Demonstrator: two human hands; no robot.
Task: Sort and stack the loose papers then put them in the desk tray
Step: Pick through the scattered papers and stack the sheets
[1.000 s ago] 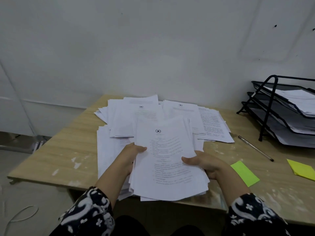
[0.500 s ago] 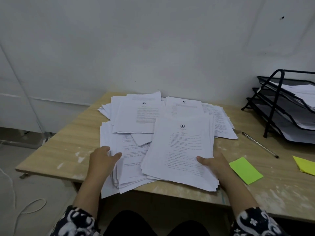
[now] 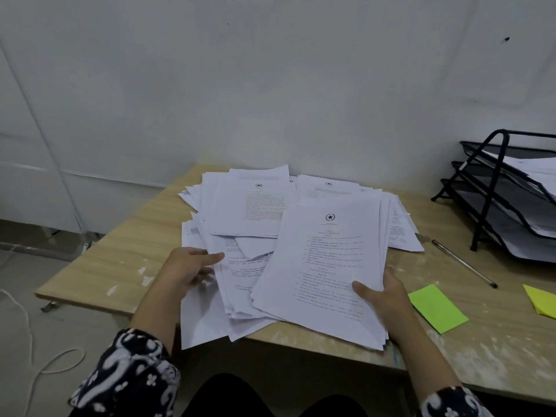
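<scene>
The desk tray and a yellow sticky note are cut off by the right edge. Print on the loose papers is too small to read. The right hand has its fingers hidden beneath the sheets.

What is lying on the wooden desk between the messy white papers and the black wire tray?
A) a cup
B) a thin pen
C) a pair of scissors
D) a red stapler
B: a thin dark pen lies slantwise on the light wooden desk, with the spread of loose white papers on one side of it and the black wire desk tray on the other.
</scene>
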